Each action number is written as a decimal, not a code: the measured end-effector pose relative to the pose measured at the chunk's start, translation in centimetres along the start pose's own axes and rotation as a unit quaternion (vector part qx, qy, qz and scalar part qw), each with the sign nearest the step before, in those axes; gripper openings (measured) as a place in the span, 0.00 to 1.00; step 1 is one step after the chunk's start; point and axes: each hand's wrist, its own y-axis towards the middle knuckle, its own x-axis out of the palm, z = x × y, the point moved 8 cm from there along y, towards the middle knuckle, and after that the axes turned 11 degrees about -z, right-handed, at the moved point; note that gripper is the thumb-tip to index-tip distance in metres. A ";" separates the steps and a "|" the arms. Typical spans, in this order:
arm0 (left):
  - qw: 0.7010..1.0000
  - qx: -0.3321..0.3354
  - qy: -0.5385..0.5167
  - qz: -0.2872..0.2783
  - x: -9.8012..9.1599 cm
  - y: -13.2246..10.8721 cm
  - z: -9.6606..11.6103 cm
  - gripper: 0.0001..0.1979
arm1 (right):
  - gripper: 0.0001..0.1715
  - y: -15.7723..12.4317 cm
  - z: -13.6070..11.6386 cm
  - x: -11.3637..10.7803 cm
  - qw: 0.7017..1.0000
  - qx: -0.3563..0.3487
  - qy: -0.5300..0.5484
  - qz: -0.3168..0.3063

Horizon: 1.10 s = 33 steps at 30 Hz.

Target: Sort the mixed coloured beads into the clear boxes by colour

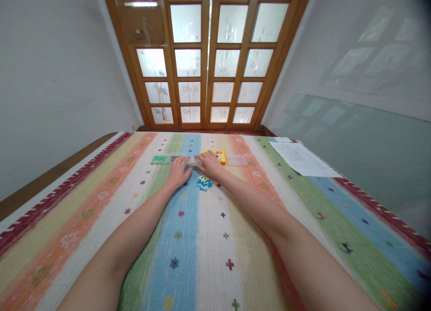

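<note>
Both my arms reach far forward over a striped, many-coloured cloth (208,248). My left hand (178,172) lies palm down on the cloth, fingers stretched toward a clear plastic container (192,161) that it touches. My right hand (210,164) rests beside it with fingers extended onto the same container and over a yellow box (220,156). A small heap of blue and pale tiny pieces (204,183) lies just below and between the two hands. Whether either hand grips anything is unclear at this distance.
A green flat packet (160,159) lies left of the hands, a clear plastic tray (237,160) to the right. A white printed sheet (301,158) sits at the right edge. Beyond stands a wooden door with frosted panes (208,59); a glass pane (363,149) leans right.
</note>
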 end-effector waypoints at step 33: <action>0.971 0.203 0.103 -0.077 3.2 -2.8 8.4 0.42 | 0.14 -8.8 2.4 -2.8 0.979 0.061 0.117 0.157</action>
